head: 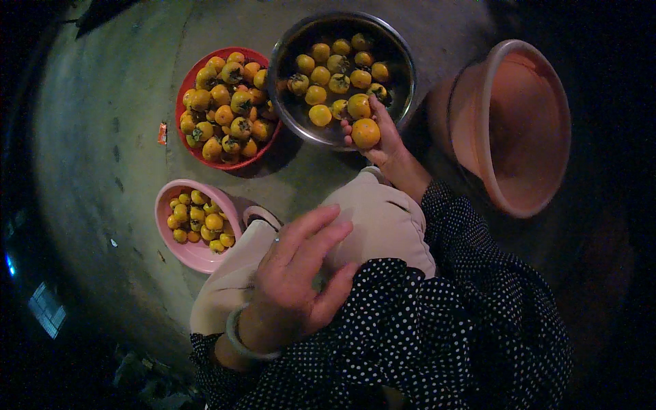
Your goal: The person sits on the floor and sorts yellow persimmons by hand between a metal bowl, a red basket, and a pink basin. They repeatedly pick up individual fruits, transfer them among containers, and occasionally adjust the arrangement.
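Note:
My right hand [387, 141] is palm up at the near rim of a stainless steel basin [287, 120]. An orange persimmon [366, 133] rests in its curled fingers. A second persimmon [359, 106] sits against the thumb tip; whether it is gripped too I cannot tell. Inside the basin lie several more persimmons [339, 83], some with leafy calyxes showing. My left hand [302, 271], slightly blurred, hovers above my lap with its fingers apart and nothing in it. A pale bangle [238, 333] circles that wrist.
Left of the basin, a red plastic basin [182, 138] is heaped with persimmons. A pink basin [171, 248] with smaller yellow-orange fruit stands by my left knee. On the right, a large orange-pink tub [487, 128] leans sideways. A small red wrapper [162, 133] lies on the concrete floor [138, 169].

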Demonstrator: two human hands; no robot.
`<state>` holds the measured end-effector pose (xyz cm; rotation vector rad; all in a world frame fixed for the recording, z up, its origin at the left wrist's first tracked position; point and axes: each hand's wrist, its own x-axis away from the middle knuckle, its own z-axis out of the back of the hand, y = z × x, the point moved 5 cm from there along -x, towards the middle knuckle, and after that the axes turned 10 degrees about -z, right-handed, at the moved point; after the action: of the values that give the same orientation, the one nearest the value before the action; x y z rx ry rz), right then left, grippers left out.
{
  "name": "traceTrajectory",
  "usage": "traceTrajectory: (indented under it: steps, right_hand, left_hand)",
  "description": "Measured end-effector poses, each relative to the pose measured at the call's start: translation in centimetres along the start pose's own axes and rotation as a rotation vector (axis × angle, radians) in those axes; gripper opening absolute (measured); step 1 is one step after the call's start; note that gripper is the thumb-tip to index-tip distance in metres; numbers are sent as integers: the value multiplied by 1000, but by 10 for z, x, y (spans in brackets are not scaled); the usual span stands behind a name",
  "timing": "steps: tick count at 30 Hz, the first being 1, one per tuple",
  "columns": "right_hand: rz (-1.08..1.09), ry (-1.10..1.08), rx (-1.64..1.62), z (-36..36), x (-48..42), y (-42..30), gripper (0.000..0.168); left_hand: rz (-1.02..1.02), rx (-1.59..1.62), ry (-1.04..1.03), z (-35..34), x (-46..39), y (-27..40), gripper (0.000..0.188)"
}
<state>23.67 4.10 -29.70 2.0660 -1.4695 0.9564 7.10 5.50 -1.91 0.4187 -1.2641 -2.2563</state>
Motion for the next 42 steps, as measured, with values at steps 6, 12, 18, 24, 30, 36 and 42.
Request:
traceTrajectory:
  steps: [6, 12, 18, 24, 30, 36, 42]
  right_hand:
    - [-61, -259, -61, -4, 1, 0, 59]
    - [-28, -469, 67, -33, 26, -2, 58]
    - [55, -454, 81, -42, 41, -7, 50]
    - [92, -208, 112, -13, 26, -6, 46]
    - [161, 19, -20, -6, 23, -1, 41]
    - [173, 160, -33, 10, 3, 0, 35]
    - [211, 180, 12, 17, 5, -1, 39]
  left_hand:
    - [-18, 0, -7, 3, 3, 0, 39]
    - [-57, -36, -1, -1, 3, -2, 39]
    - [-89, -80, -2, -2, 1, -1, 39]
    - [-81, -67, 33, -3, 6, -4, 40]
    - [-74, -118, 2, -1, 8, -2, 41]
    - [-75, -153, -43, -3, 11, -6, 44]
    - [-76, -138, -68, -4, 10, -7, 44]
